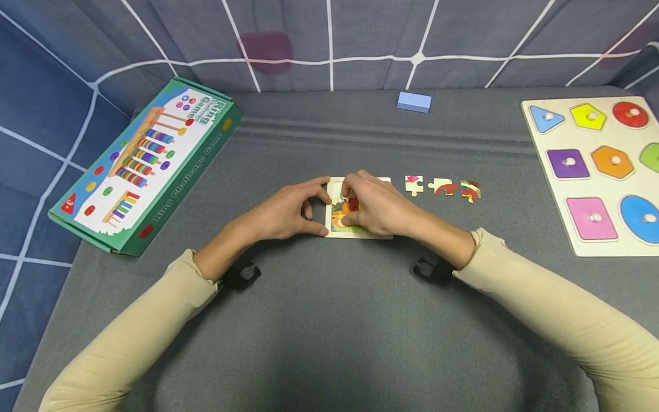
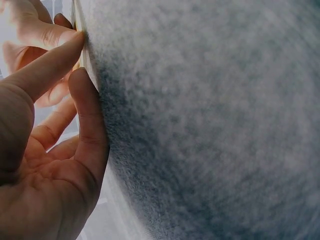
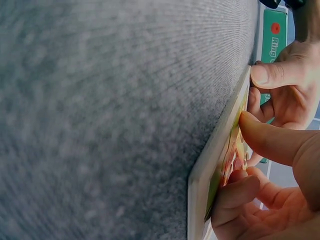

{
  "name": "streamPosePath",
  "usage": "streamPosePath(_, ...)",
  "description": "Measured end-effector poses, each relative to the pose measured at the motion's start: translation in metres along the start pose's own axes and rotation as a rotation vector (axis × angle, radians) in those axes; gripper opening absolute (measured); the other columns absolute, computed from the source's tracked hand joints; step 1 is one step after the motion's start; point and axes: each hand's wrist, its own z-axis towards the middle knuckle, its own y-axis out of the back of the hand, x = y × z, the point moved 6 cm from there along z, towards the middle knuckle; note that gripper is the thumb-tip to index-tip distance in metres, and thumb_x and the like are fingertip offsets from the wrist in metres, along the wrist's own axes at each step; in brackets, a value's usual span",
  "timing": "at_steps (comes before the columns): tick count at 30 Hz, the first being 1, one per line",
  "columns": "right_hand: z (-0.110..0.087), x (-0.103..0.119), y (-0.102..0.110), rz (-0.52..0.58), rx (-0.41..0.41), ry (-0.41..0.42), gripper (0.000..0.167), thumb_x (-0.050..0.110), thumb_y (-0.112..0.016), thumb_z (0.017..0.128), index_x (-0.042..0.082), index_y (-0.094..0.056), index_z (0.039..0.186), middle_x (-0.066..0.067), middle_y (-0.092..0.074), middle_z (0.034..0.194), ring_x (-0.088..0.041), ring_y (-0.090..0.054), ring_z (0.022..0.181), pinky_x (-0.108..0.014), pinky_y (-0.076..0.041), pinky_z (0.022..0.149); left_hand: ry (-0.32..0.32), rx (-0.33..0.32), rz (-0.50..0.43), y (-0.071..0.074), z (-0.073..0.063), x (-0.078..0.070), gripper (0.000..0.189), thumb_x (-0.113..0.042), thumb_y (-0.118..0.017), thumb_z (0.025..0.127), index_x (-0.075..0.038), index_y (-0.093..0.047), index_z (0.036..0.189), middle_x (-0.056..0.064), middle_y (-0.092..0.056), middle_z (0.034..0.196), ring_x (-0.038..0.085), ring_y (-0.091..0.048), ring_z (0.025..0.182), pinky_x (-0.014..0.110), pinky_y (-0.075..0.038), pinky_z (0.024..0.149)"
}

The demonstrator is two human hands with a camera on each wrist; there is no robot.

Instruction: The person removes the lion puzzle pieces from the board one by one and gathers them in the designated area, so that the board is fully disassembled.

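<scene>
A small jigsaw puzzle board (image 1: 385, 235) with a pale frame and a colourful picture lies flat on the table. My left hand (image 1: 283, 209) grips its left edge, thumb at the near corner and index finger at the far one. Over the board's right part, my right hand (image 1: 383, 206) has its thumb and curled fingers around a puzzle piece (image 3: 236, 154) in the picture, which the hand largely hides. To the right lie three loose jigsaw pieces in a row: a pink-and-white one (image 1: 413, 184), a red-and-cream one (image 1: 443, 187) and a red-and-green one (image 1: 471, 190).
A green ring game box (image 1: 149, 166) lies at the left. A blue block (image 1: 414, 102) sits at the back of the grey table (image 1: 329, 332). On the right is a wooden shape board (image 1: 553, 189) with knobbed, coloured shapes. Grid-patterned cloth (image 1: 370, 34) hangs behind.
</scene>
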Motion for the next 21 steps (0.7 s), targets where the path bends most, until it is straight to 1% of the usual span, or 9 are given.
streamPosePath(4,0.0012,0.0015,-0.0006,0.017,0.005,0.018,0.042,0.017,-0.083,0.082,0.002,-0.059,0.113,-0.007,-0.055,0.100,-0.022,-0.051,0.087,-0.038,-0.042,0.077,0.004,0.003,-0.001,-0.0001,0.0000,0.0009,0.049,-0.017,-0.085,0.079,-0.007,-0.061,0.120,0.009,-0.033,0.157,0.013,-0.057,0.077,0.033,-0.045,0.076)
streamPosePath(9,0.0015,0.0022,-0.0014,-0.008,0.012,0.025,0.043,0.016,-0.081,0.083,0.001,-0.062,0.118,-0.008,-0.056,0.100,-0.022,-0.051,0.087,-0.039,-0.041,0.078,0.000,0.001,0.004,0.0004,0.0001,0.0003,0.050,-0.018,-0.086,0.079,-0.008,-0.061,0.120,0.009,-0.033,0.157,0.013,-0.057,0.076,0.033,-0.044,0.076)
streamPosePath(16,0.0023,0.0042,0.0004,-0.022,-0.014,0.035,0.031,0.008,-0.074,0.085,-0.001,-0.066,0.114,-0.009,-0.057,0.091,-0.022,-0.051,0.084,-0.039,-0.042,0.074,0.004,0.003,0.002,-0.0001,0.0004,0.0004,0.050,-0.018,-0.086,0.078,-0.008,-0.060,0.120,0.009,-0.032,0.157,0.014,-0.057,0.077,0.033,-0.044,0.076)
streamPosePath(21,0.0029,0.0041,-0.0001,-0.027,-0.013,0.033,0.029,0.008,-0.074,0.085,0.000,-0.066,0.112,-0.009,-0.056,0.093,-0.022,-0.051,0.084,-0.039,-0.043,0.074,0.010,0.010,0.010,-0.0011,0.0011,0.0016,0.050,-0.018,-0.086,0.079,-0.007,-0.060,0.121,0.010,-0.031,0.158,0.014,-0.057,0.077,0.034,-0.044,0.076)
